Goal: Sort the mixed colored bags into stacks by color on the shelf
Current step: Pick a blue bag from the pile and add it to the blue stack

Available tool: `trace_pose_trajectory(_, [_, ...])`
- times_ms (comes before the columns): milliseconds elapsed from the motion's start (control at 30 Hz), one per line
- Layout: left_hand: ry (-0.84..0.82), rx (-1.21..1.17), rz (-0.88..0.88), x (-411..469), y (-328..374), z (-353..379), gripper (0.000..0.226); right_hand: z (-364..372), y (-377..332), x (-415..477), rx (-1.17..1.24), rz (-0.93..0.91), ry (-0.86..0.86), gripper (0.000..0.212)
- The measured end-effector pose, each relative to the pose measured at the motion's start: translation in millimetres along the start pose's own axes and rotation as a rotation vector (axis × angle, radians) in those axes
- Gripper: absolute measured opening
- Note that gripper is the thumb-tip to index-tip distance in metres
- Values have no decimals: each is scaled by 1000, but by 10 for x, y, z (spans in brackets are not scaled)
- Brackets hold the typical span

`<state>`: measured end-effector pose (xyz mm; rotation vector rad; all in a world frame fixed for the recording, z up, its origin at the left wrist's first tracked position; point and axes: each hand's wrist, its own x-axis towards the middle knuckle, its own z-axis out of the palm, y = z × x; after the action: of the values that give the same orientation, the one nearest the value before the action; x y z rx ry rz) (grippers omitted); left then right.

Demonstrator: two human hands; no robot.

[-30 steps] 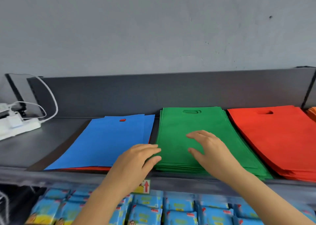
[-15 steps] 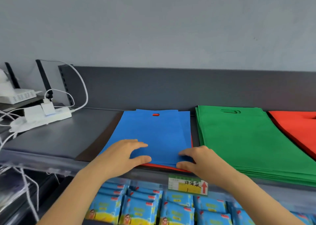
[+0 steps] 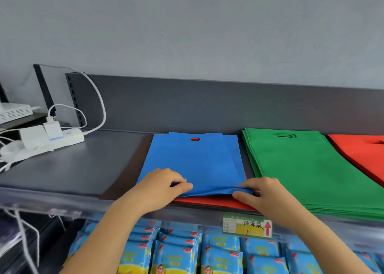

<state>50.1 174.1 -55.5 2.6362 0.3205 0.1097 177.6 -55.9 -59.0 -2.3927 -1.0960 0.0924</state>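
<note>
- Blue bags (image 3: pixel 195 161) lie flat at the middle of the grey shelf (image 3: pixel 72 169). Their front edge is lifted slightly off a red bag (image 3: pixel 209 202) underneath.
- Only a front strip of that red bag shows, plus a spot through the blue handle hole.
- Left hand (image 3: pixel 162 187) pinches the blue front edge with curled fingers, the fingertips hidden.
- Right hand (image 3: pixel 264 192) pinches the same edge further right, where the fabric bunches into a fold.
- How many blue bags are in the pile cannot be told.
- Green stack (image 3: pixel 311 169) sits just beside the blue, on the right.
- Red stack (image 3: pixel 361 153) lies beyond it — cut off by the frame edge.
- White power strip (image 3: pixel 52 138) with cables rests at the shelf's back left.
- Blue packets (image 3: pixel 220 253) fill the level below, their print too blurred to read.
</note>
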Motion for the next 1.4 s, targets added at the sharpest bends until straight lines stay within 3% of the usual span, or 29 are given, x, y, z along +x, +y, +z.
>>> trace_pose_trajectory(200, [233,40,-26,-55,81,70,38,207,45,-34,86,92,187,81])
trace_pose_trajectory(267, [310,4,-56,-55,72,81,36,204,71,-30,116,89,208,75])
trace_pose_trajectory(433, [318,-4,-20,-85,36,102,31,191,44,-16,120,71,322,14])
trace_pose_trajectory(667, [112,-78,46,-134,6,52,43,251,-52,78,94,317,463,39])
trace_pose_trajectory(767, [145,-36,61,-101,-4,55,15,244,-57,103,11,340,410,52])
trace_pose_trajectory(900, [262,9,50,-87,20,83,38,208,-81,93,55,355,353,60])
trace_pose_trajectory(1067, [272,1,73,-95,-3,92,38,51,-51,183,433,418,283,56])
trace_pose_trajectory(1133, [261,-5,101,-98,-18,94,38,-80,-91,247,361,436,243,64])
trace_pose_trajectory(1200, [243,-12,116,-96,-43,86,37,-188,-157,326,327,470,113,71])
trace_pose_trajectory(1233, [229,-10,116,-97,-50,82,35,-218,-194,358,427,511,-14,71])
trace_pose_trajectory(1300, [194,-17,103,-102,-52,76,22,-245,-236,362,677,577,-225,58])
trace_pose_trajectory(1400, [174,-100,56,-132,-9,82,12,-217,-223,340,725,528,-253,24])
